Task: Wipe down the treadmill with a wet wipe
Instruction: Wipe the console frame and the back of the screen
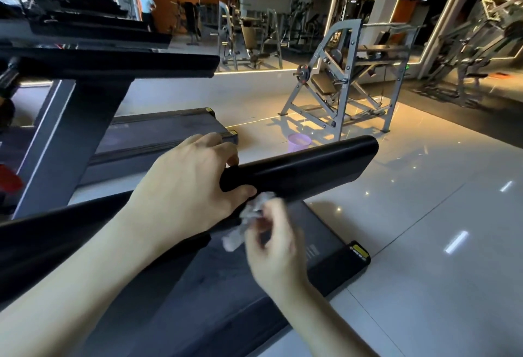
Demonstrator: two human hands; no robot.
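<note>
right hand (271, 246): blurred; its fingers curl inward and seem to pinch the wipe (250, 211) between thumb and fingertips
wipe: crumpled white wad, above the right fingertips and just under the left thumb, at the underside of the handrail (305, 170); contact with it cannot be told
left hand (186, 184): grips the handrail, fingers curled over the top, thumb underneath
handrail: black bar, running on past the left fingers to a rounded end
belt (226, 286): dark, below both hands
bucket (299, 141): pale purple, on the glossy floor beyond the left fingers
weight machine (348, 79): grey frame, far beyond the handrail's end
</note>
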